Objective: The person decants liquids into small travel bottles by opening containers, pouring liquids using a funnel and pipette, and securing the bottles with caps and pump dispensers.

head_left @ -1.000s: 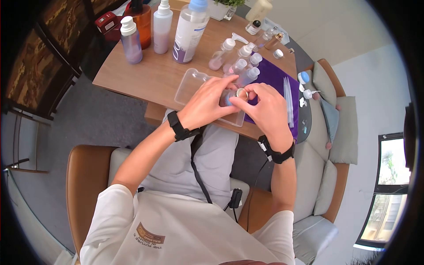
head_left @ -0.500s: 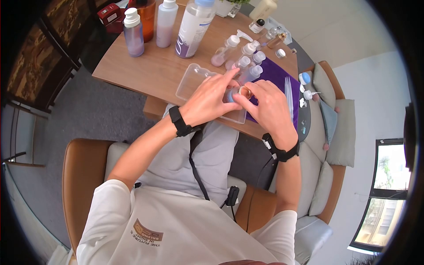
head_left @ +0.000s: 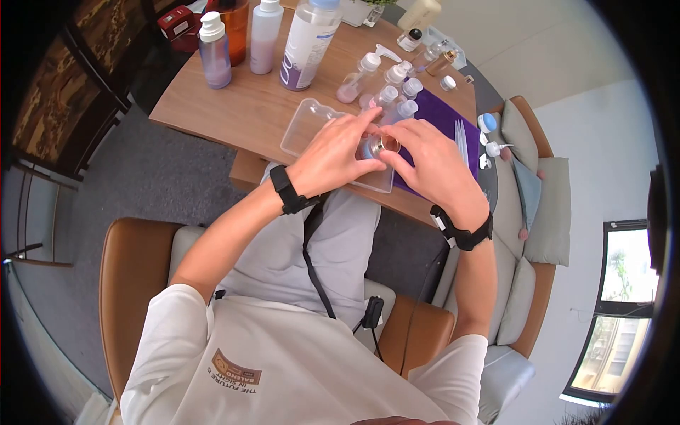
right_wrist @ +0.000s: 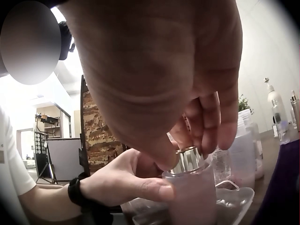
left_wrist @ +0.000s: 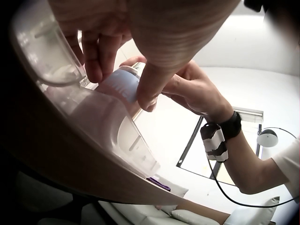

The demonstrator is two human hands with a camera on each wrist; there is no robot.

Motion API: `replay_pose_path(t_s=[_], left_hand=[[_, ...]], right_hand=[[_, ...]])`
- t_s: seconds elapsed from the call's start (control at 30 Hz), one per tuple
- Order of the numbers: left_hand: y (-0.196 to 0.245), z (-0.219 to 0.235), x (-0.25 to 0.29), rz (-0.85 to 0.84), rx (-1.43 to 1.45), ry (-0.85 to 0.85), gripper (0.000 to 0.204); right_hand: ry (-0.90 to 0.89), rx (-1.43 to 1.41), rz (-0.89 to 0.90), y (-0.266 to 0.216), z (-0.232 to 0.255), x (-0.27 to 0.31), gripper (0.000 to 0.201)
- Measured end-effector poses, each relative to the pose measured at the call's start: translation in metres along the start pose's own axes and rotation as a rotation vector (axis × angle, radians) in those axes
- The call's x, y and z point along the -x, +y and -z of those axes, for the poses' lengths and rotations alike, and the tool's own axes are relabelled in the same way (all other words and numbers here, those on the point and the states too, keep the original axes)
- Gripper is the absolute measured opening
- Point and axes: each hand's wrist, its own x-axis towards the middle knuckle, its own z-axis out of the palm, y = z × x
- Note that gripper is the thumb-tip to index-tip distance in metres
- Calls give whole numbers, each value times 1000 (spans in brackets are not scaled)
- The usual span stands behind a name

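Observation:
My left hand (head_left: 329,152) holds the body of a small translucent bottle (right_wrist: 192,197) with a pale blue label and pinkish contents. In the right wrist view the left thumb lies along its side. A shiny metallic cap (right_wrist: 188,160) tops the bottle. My right hand (head_left: 433,159) reaches over from the other side, its thumb and fingers around that cap. The bottle is held tilted over a clear plastic tray (head_left: 300,126); in the head view the hands cover much of both.
Several small pump bottles (head_left: 368,64) stand just past the hands. Left of them are a large labelled bottle (head_left: 308,46) and two white-topped bottles. A purple mat (head_left: 435,113) carries thin clear sticks (head_left: 460,142). Caps and a loose pump (head_left: 494,149) lie at the right.
My right hand has turned about the cap, its fingers now reaching farther across the top. The left hand keeps its hold on the bottle. The head view has shifted slightly.

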Motion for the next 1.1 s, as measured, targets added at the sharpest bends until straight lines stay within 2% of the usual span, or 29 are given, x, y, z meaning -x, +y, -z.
replay_pose_path(t_s=[0.2, 0.4, 0.6, 0.7, 0.8, 0.9, 1.0, 1.1], left_hand=[[2, -1, 2, 26, -16, -8, 94], [0, 1, 0, 11, -24, -18, 94], [1, 3, -1, 36, -35, -46, 94], [-3, 0, -1, 35, 7, -40, 92], [0, 0, -1, 24, 24, -28, 89], [0, 3, 1, 16, -4, -28, 90], [0, 4, 1, 24, -12, -48, 91], [2, 4, 0, 45, -13, -57, 94]], right_hand=[[-114, 106, -227, -9, 1, -7, 33], [-140, 106, -79, 2, -2, -7, 26], [-97, -122, 115, 13, 2, -3, 38], [42, -60, 9, 6, 3, -2, 35], [-279, -18, -373, -7, 18, -13, 36], [-228, -48, -235, -3, 12, -9, 31], [27, -117, 93, 8, -1, -6, 27], [119, -120, 69, -2, -1, -7, 24]])
